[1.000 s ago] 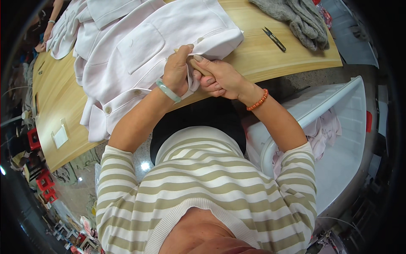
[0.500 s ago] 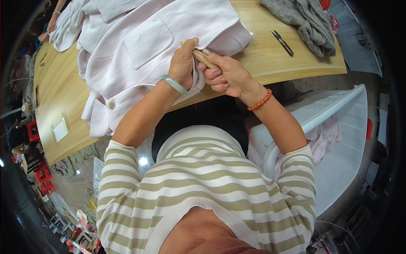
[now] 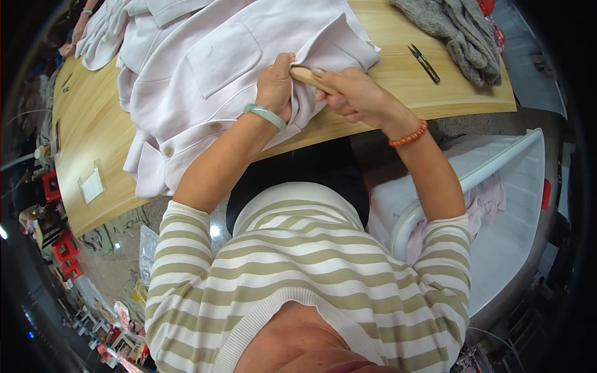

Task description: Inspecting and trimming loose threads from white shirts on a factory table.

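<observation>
A pale pink knitted cardigan [image 3: 224, 62] with a patch pocket and large buttons lies spread over the wooden table [image 3: 112, 155]. My left hand [image 3: 275, 84], a jade-like bangle at its wrist, is closed on the garment's edge. In my right hand [image 3: 364, 99], fingers wrapped round it, is a light wooden handle [image 3: 311, 78] that points left toward the fabric in my left hand. The tool's far end is hidden at the cloth and left fingers, so its kind does not show.
Black thread snips [image 3: 425, 64] lie on the table to the right, beside a grey knitted piece [image 3: 457, 37]. A white bin [image 3: 510, 236] with pale pink garments stands by my right side. Another person's hand [image 3: 78, 31] is at the far left.
My right hand has moved to the right and turned with the wooden handle, showing more of it. My left hand still grips the cardigan. The whole view has shifted slightly.
</observation>
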`<move>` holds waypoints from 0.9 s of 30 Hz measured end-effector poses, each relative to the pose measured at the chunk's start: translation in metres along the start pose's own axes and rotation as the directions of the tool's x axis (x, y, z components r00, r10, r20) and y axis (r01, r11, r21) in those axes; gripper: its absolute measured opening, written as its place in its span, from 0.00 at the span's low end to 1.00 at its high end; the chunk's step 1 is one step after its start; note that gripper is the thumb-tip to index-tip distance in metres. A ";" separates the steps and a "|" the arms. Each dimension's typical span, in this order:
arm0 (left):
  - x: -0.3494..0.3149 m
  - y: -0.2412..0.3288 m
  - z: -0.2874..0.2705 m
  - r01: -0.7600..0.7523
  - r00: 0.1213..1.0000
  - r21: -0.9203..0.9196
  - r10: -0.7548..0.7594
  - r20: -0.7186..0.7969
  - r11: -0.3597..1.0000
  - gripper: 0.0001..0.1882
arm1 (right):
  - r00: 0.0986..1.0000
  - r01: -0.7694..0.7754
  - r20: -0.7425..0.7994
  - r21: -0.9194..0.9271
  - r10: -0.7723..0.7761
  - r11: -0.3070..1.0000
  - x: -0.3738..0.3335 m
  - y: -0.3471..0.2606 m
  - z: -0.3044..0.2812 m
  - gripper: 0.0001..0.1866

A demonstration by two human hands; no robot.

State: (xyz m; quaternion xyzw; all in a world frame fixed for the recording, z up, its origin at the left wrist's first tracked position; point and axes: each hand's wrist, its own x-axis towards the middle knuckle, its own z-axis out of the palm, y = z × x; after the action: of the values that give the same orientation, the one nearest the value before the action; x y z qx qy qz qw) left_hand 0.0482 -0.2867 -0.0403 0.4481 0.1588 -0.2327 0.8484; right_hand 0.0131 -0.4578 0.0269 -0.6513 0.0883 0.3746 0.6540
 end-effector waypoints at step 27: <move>0.049 0.014 0.104 -0.533 0.846 0.845 -0.041 0.532 -0.035 0.26 | 0.661 -0.062 -0.500 -0.779 -0.560 0.624 -0.065 0.043 -0.088 0.18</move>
State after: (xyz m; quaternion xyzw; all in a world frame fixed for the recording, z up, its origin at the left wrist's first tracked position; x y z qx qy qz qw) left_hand 0.1034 -0.3796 0.0026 0.8683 -0.3148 -0.1999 0.3270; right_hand -0.0256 -0.5689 0.0204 -0.9536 0.0707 -0.0075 0.2925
